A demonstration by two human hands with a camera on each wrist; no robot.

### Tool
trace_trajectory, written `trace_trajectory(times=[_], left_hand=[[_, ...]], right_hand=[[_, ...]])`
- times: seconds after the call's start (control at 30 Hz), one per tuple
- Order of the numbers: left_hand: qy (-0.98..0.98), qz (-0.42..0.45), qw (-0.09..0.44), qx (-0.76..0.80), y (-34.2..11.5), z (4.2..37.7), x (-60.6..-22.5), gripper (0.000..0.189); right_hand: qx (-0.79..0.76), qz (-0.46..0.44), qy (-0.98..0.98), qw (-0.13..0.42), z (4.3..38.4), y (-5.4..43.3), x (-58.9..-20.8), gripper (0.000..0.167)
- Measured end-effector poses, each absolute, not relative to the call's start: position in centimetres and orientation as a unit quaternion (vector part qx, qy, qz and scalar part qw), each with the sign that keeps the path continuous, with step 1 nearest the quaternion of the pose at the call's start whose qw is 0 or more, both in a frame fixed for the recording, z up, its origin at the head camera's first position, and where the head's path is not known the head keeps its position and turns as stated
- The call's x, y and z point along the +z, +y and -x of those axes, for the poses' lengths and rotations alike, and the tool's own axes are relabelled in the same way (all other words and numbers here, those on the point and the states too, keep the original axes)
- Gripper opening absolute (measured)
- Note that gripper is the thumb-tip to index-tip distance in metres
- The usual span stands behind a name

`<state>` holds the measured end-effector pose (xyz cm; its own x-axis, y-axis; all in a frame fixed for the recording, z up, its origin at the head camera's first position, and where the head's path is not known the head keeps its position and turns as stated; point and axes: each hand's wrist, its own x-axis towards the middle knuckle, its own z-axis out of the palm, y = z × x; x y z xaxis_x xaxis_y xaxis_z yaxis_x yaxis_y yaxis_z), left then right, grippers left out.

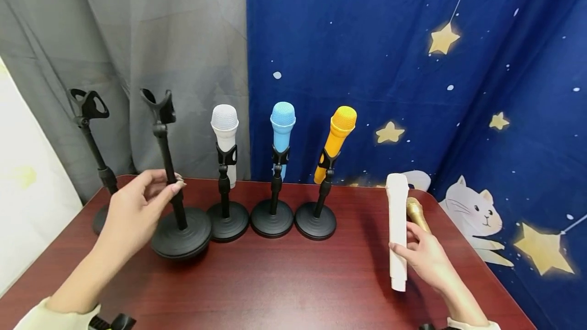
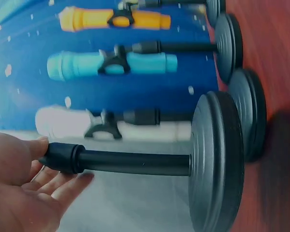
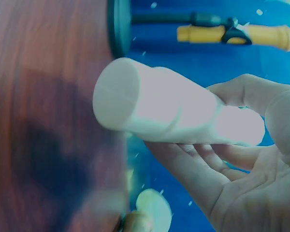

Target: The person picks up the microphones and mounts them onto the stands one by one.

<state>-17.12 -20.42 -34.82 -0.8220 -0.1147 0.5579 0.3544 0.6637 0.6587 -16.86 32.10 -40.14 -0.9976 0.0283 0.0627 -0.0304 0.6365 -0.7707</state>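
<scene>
My left hand (image 1: 135, 213) grips the pole of a black microphone stand (image 1: 182, 233), its thumb and fingers round the shaft. The stand's clip at the top holds nothing. In the left wrist view the stand's round base (image 2: 215, 164) overlaps the base behind it. On the right side, my right hand (image 1: 426, 256) holds a white microphone (image 1: 398, 228) upright, thumb on one side and fingers on the other. The right wrist view shows the flat end of this white microphone (image 3: 117, 94) facing the camera, over the table.
Across the back stand a white microphone (image 1: 225, 126), a blue microphone (image 1: 283, 121) and a yellow microphone (image 1: 339, 131), each in a black stand. Another stand (image 1: 98, 157) with a bare clip is at far left. A gold microphone (image 1: 416, 211) stands behind my right hand. Curtains (image 1: 348, 39) hang behind the table (image 1: 293, 279).
</scene>
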Motion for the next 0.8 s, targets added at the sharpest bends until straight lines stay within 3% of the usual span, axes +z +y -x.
trace_trajectory(times=[0.33,0.8], left_hand=[[-0.842,0.132,0.225,-0.473,-14.9,15.0,-34.7,0.019],[-0.804,0.216,0.145,-0.534,-8.0,16.0,-36.2,0.020]], right_hand=[[0.527,-0.038,-0.848,0.051,15.8,28.5,-37.6,0.057],[0.587,-0.166,-0.789,0.076,14.5,22.4,-34.8,0.059]])
